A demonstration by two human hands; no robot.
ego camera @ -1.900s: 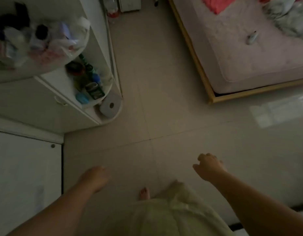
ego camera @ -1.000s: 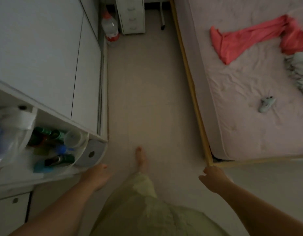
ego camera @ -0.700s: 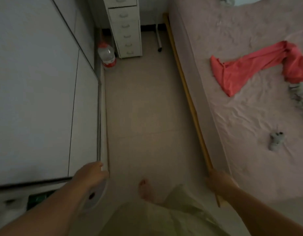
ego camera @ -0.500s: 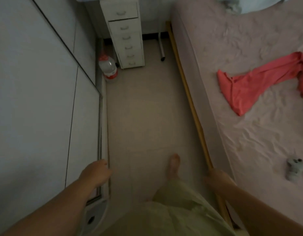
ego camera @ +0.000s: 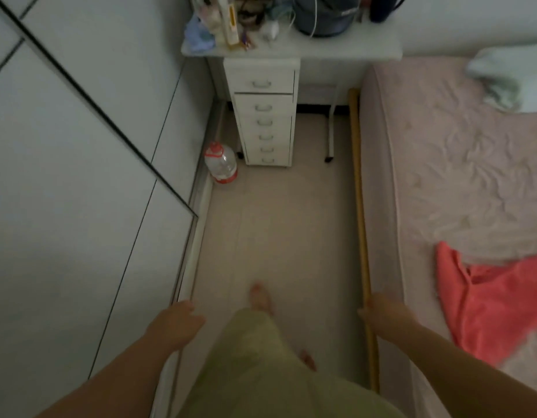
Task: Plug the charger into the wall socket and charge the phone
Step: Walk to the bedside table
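A small white charger-like block [ego camera: 269,29] with a thin white cable [ego camera: 314,13] lies on the cluttered white desk [ego camera: 336,46] at the far end of the aisle. No phone and no wall socket can be made out. My left hand [ego camera: 178,322] hangs low at the left beside the wardrobe base, fingers loosely curled, holding nothing. My right hand [ego camera: 381,312] hangs low at the right by the bed's wooden frame, also loosely curled and holding nothing. Both hands are far from the desk.
A narrow tiled aisle runs between a white wardrobe [ego camera: 80,176] on the left and a bed [ego camera: 457,176] with a red cloth [ego camera: 487,303] on the right. A white drawer unit [ego camera: 265,116] stands under the desk, a large water bottle [ego camera: 220,164] beside it.
I have turned and walked down the aisle toward the desk; the open shelves dropped out of view and the desk top came in. Both hands stay low and hold nothing.
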